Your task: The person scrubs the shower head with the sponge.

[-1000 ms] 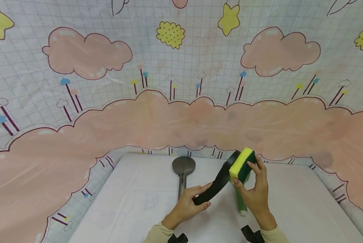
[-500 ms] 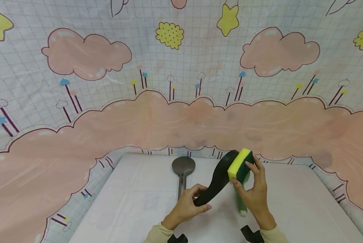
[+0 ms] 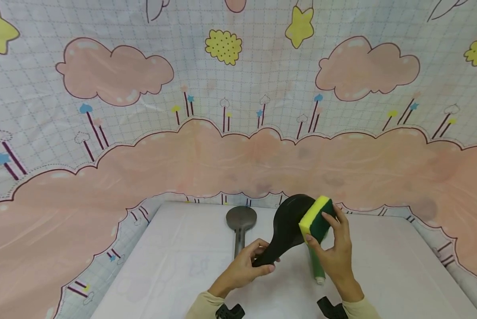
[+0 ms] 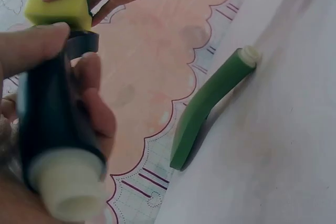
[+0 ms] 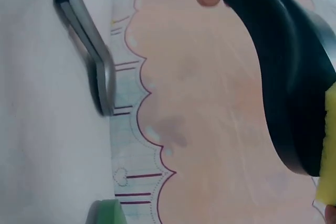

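Observation:
My left hand [image 3: 238, 270] grips the handle of a black handheld shower head [image 3: 288, 228], tilted up and to the right above the table. Its pale hollow end fitting [image 4: 71, 187] faces the left wrist camera. My right hand [image 3: 338, 257] pinches a yellow sponge with a dark green scouring layer [image 3: 315, 218] between thumb and fingers. In the right wrist view, the sponge's yellow side [image 5: 329, 145] touches the edge of the round head. From the head camera, the sponge covers part of that head. Only a fingertip of the right hand shows in its own wrist view.
On the white table [image 3: 174, 266] lie a grey shower head [image 3: 241, 218], left of the black one, and a green shower head [image 4: 210, 98], partly hidden behind the right hand and sponge from above. A patterned cloth [image 3: 238, 164] hangs beyond the table's far edge.
The black shower head has turned in my left hand from nearly edge-on to showing its broad round back, and the left wrist has rolled slightly. The sponge and right hand have barely moved.

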A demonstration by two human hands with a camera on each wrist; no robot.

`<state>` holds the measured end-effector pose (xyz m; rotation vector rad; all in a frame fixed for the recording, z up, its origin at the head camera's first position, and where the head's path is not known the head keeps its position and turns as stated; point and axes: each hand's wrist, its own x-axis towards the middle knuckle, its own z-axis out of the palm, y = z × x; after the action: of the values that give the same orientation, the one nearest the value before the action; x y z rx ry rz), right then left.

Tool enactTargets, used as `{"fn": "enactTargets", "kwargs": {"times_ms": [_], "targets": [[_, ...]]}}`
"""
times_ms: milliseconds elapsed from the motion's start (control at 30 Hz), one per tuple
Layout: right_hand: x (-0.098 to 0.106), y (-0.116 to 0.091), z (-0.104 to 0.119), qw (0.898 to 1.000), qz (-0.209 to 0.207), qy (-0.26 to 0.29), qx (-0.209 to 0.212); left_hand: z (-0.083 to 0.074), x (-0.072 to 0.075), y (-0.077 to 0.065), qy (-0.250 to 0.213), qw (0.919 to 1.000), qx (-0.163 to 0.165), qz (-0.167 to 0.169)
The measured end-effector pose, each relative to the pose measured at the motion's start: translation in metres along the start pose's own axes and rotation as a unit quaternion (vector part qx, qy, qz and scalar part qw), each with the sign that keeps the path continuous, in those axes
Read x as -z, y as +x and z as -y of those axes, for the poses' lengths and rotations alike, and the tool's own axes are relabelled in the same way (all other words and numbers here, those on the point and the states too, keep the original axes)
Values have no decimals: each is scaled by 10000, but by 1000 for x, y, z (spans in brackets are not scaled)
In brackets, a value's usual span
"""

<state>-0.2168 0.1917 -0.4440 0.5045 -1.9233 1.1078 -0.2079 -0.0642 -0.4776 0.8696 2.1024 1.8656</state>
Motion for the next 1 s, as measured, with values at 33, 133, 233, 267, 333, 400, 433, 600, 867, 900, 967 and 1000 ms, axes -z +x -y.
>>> {"fn": "enactTargets", "kwargs": {"times_ms": [33,133,233,267,333,400,433,600,867,900,967,1000], "targets": [[-1,-1,1,9999,-9,-32,126,0,1,0,3,10000,38,25],[-7,-3,3,9984,68,-248,508,2,1,1,30,9999,110,-119],[-13,-6,6,9937,296,-594,898,2,-1,2,38,9989,-31,-458],[-15,-7,7,9919,362,-676,1013,2,-1,3,50,9982,-99,-587],[-18,-8,9,9890,442,-767,1186,3,-3,4,42,9966,-226,-796],[-19,-8,10,9875,456,-842,1255,3,-4,4,106,9947,-256,-994],[-19,-8,10,9872,432,-868,1266,3,-4,3,159,9937,-261,-1081],[-15,-6,6,9895,188,-863,1140,4,-6,3,559,9880,-233,-1423],[-7,-2,-5,9951,-161,-735,647,-14,-11,0,1242,9714,-452,-1971],[-7,-2,-6,9953,-158,-733,614,-14,-11,0,1297,9693,-500,-2028],[-6,-2,-7,9957,-132,-707,586,-12,-10,0,1420,9643,-622,-2145],[-6,-2,-7,9958,-110,-692,582,-8,-10,1,1459,9617,-676,-2218]]}}
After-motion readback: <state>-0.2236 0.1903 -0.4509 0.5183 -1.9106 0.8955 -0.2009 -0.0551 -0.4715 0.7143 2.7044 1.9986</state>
